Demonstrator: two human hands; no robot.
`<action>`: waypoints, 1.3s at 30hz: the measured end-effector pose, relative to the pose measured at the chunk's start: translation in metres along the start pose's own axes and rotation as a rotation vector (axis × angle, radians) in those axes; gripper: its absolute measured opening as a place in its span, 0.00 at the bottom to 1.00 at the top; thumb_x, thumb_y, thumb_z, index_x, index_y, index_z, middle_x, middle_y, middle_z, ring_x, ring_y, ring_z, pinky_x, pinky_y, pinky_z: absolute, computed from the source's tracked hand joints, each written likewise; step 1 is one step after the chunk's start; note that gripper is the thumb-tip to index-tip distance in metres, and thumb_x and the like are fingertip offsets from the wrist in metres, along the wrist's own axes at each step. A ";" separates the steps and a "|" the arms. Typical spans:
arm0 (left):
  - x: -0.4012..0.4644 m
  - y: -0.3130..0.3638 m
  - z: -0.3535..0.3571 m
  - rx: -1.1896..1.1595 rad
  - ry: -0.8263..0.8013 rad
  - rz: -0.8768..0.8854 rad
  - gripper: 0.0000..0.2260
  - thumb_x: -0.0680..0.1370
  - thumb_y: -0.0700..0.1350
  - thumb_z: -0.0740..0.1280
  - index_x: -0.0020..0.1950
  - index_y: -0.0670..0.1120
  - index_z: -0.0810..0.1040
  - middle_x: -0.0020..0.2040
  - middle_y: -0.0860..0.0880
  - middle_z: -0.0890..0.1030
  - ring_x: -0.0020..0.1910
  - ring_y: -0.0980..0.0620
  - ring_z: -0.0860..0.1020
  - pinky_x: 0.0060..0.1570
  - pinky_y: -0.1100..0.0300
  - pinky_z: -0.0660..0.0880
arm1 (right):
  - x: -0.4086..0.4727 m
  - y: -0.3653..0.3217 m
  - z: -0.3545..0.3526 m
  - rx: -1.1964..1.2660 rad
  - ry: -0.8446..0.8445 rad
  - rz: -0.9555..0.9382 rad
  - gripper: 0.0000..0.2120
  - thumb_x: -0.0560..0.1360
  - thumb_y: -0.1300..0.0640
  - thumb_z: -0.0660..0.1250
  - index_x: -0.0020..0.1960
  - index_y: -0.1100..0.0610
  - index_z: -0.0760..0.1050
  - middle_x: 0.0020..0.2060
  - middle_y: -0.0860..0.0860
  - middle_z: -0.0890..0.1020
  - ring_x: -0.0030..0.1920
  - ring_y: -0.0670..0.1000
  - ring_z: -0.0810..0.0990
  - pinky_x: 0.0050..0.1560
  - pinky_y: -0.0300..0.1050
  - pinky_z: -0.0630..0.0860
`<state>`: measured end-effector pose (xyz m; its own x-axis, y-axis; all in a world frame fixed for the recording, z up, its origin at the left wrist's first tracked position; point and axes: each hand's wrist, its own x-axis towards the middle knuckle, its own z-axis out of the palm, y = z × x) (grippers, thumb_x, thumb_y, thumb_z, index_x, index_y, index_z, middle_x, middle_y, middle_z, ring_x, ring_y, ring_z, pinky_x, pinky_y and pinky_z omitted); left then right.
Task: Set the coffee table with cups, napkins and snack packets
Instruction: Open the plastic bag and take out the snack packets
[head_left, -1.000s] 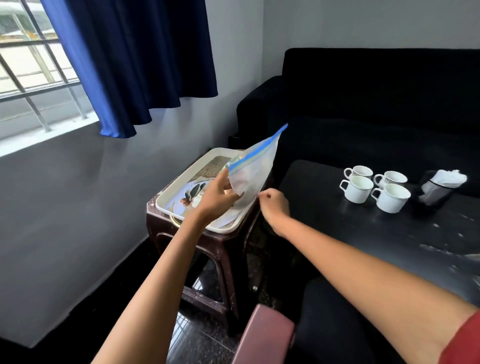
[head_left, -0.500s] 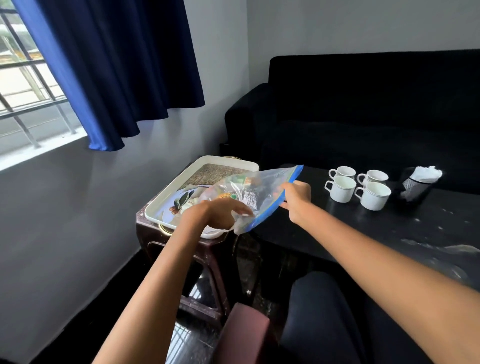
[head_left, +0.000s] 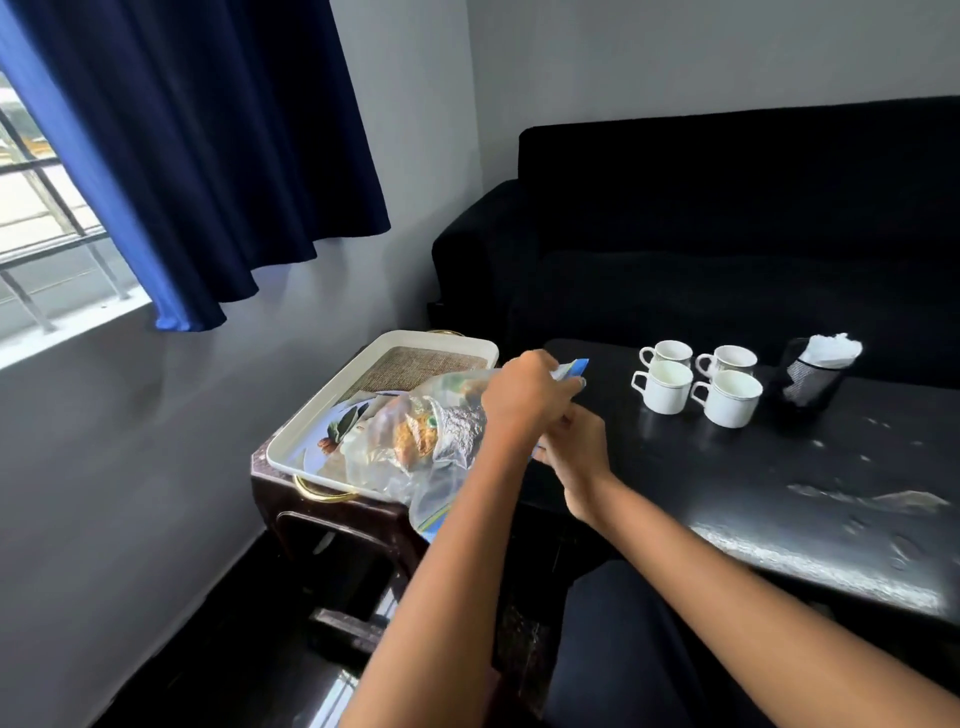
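A clear zip bag (head_left: 415, 447) with a blue seal strip holds snack packets and lies across the white tray (head_left: 306, 431) and the gap toward the black coffee table (head_left: 779, 483). My left hand (head_left: 524, 395) grips the bag's blue-edged mouth from above. Just below it, my right hand (head_left: 571, 449) pinches the same edge. Several white cups (head_left: 696, 382) stand grouped on the table. A black mesh holder (head_left: 810, 379) with white napkins stands to their right.
The tray rests on a dark brown stool (head_left: 332, 519) left of the table. A black sofa (head_left: 727, 234) stands behind the table. A blue curtain (head_left: 218, 156) and a window are at the left. My dark-clothed knee (head_left: 623, 649) is below the table edge.
The bag went from upright above the tray to lying flat. My left hand moved from the bag's bottom to its mouth, and my right hand closed in beside it.
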<state>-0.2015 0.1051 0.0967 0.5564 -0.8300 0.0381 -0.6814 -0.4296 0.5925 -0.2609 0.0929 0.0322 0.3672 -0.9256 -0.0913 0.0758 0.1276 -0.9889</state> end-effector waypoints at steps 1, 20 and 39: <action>0.000 0.000 0.005 -0.018 0.042 -0.013 0.16 0.75 0.54 0.68 0.61 0.50 0.78 0.57 0.50 0.81 0.57 0.49 0.78 0.48 0.57 0.70 | 0.000 0.001 -0.003 -0.034 -0.017 -0.028 0.10 0.72 0.64 0.64 0.33 0.56 0.74 0.29 0.50 0.75 0.35 0.48 0.73 0.43 0.50 0.78; 0.011 -0.032 0.026 -0.551 0.064 -0.129 0.08 0.74 0.46 0.69 0.35 0.51 0.83 0.30 0.48 0.81 0.30 0.53 0.75 0.40 0.54 0.76 | 0.027 -0.005 -0.035 0.030 -0.013 0.037 0.17 0.73 0.43 0.66 0.47 0.57 0.76 0.39 0.52 0.83 0.36 0.49 0.82 0.34 0.43 0.80; 0.003 -0.013 0.036 -0.029 0.247 0.149 0.07 0.76 0.47 0.66 0.46 0.46 0.82 0.43 0.49 0.83 0.43 0.48 0.80 0.41 0.53 0.77 | 0.040 -0.001 -0.041 0.108 0.120 0.017 0.04 0.72 0.65 0.70 0.38 0.64 0.78 0.32 0.57 0.82 0.30 0.50 0.81 0.34 0.41 0.81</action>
<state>-0.2085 0.0955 0.0599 0.5522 -0.7703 0.3191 -0.7526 -0.2958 0.5883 -0.2842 0.0415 0.0247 0.2560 -0.9582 -0.1277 0.1720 0.1751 -0.9694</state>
